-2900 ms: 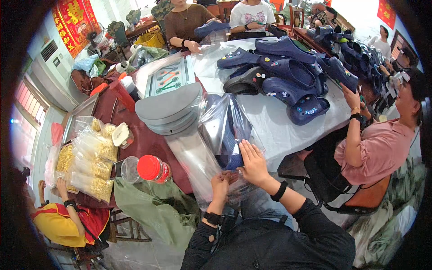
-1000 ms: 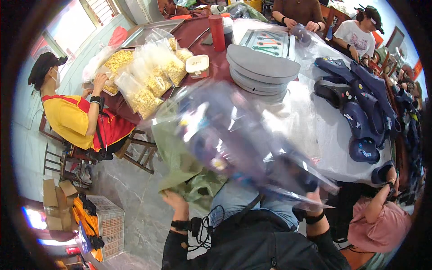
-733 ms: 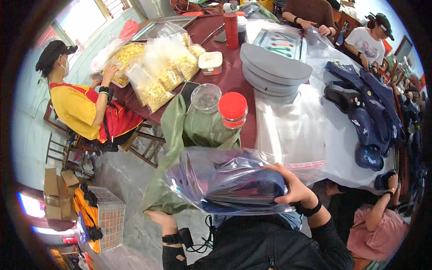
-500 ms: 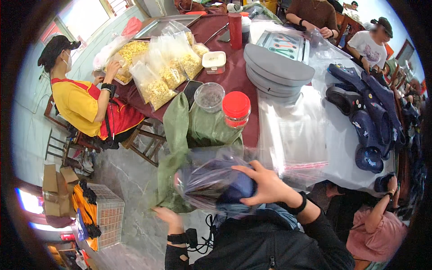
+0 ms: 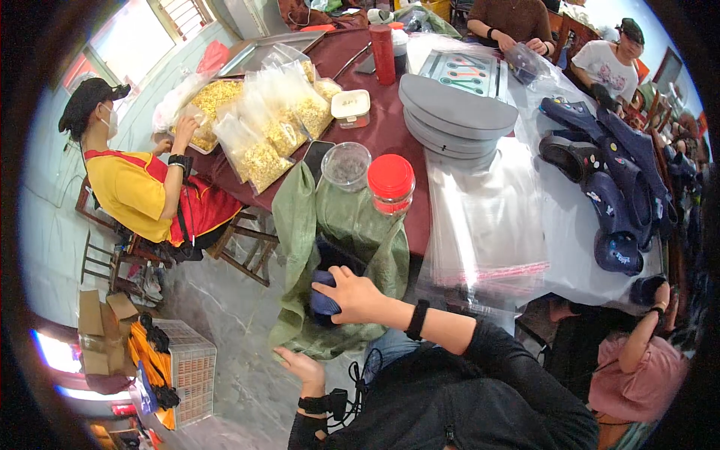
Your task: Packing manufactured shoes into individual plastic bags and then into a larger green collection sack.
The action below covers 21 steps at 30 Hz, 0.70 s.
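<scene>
A green woven sack [image 5: 375, 244] hangs with its mouth open at the near table edge, its top lying on the table. My right hand [image 5: 360, 296] is inside the mouth, fingers curved around a navy clog [image 5: 324, 303]. More dark blue shows behind the clog in the sack, too shaded to make out. At the sack's near rim, my left hand [image 5: 301, 366] grips the cloth with its fingertips, partly hidden by the folds. A red-lidded clear jar [image 5: 391, 180] and a round clear tub [image 5: 346, 165] stand on the sack's far end.
Flat clear plastic bags [image 5: 484, 225] lie beside grey half-round pieces [image 5: 457, 112]. Several navy clogs [image 5: 615, 202] are piled at the right. Bags of yellow pieces [image 5: 262, 127] cover the left side. Co-workers sit around the table; a white crate [image 5: 193, 367] stands on the floor.
My right hand has moved left with the plastic-wrapped navy clog, from above the sack into its mouth. My left hand has shifted slightly right along with the sack's rim.
</scene>
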### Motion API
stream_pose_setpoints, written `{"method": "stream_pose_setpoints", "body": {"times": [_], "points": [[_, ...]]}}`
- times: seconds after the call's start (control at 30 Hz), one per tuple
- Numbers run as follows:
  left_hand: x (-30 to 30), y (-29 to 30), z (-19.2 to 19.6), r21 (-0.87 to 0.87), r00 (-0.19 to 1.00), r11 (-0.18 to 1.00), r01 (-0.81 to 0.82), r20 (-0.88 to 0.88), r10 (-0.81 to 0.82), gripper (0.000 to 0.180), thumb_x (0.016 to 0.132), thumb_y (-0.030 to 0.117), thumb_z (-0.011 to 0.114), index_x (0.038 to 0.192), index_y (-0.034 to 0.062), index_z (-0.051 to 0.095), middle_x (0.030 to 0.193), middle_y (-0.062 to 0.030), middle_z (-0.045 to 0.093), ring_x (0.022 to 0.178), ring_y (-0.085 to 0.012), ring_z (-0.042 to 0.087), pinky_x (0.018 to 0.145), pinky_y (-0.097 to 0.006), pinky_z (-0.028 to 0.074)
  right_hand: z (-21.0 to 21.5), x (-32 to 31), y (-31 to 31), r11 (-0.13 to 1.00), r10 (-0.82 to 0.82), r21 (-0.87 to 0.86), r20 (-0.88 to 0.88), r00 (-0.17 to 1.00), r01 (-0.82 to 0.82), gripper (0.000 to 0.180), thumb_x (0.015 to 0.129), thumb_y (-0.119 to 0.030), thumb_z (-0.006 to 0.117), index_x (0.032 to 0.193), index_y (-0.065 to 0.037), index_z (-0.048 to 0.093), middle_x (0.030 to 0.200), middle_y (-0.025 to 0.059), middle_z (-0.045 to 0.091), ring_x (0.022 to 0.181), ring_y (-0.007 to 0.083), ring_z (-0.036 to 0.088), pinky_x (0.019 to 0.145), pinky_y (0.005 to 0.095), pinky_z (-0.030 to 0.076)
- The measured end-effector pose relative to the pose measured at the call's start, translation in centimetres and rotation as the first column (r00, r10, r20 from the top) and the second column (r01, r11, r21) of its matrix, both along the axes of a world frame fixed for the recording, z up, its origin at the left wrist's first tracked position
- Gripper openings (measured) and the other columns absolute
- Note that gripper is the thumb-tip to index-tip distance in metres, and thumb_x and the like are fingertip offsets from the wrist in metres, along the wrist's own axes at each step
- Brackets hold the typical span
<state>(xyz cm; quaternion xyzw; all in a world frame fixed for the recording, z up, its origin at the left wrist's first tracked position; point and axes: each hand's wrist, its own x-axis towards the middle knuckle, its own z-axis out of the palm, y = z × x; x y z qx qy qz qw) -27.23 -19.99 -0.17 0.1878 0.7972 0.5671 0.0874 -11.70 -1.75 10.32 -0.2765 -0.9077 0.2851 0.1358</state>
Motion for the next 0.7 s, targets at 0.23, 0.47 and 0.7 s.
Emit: {"method": "stream_pose_setpoints", "body": {"times": [0.23, 0.47, 0.7], "points": [[2.3, 2.9, 5.6, 0.300, 0.920, 0.932, -0.204, 0.385, 0.077, 0.059, 0.098, 0.039, 0.032, 0.135, -0.0074, 0.028, 0.137, -0.0155, 0.034, 0.121, -0.0238, 0.038, 0.104, -0.034, 0.028, -7.3, -0.3, -1.6, 0.940, 0.020, 0.339, -0.149, 0.989, 0.033, 0.061, 0.080, -0.036, 0.064, 0.125, 0.000, 0.047, 0.134, 0.0185, 0.041, 0.124, 0.0334, 0.042, 0.108, 0.0460, 0.026], [2.5, 3.5, 6.7, 0.263, 0.896, 0.935, -0.237, 0.430, 0.106, 0.063, 0.098, 0.042, 0.033, 0.136, -0.0075, 0.027, 0.141, -0.0159, 0.028, 0.124, -0.0237, 0.036, 0.104, -0.034, 0.028, -9.6, 2.2, -3.0, 0.932, 0.299, 0.090, 0.350, 0.888, -0.350, 0.044, 0.077, -0.051, 0.059, 0.082, -0.008, 0.068, 0.065, 0.0067, 0.063, 0.071, 0.0273, 0.064, 0.106, 0.0505, 0.025], [-1.6, 2.8, 6.5, -0.007, 0.978, 0.978, 0.208, 0.000, -0.208, 0.051, 0.091, 0.022, 0.055, 0.134, 0.0012, 0.036, 0.131, -0.0129, 0.039, 0.119, -0.0255, 0.041, 0.100, -0.035, 0.033, -5.6, 5.6, -3.4, 0.968, 0.176, 0.141, 0.198, 0.964, -0.205, 0.007, 0.067, -0.016, 0.061, 0.067, -0.010, 0.064, 0.061, 0.0084, 0.061, 0.067, 0.0266, 0.064, 0.094, 0.0444, 0.043]]}}
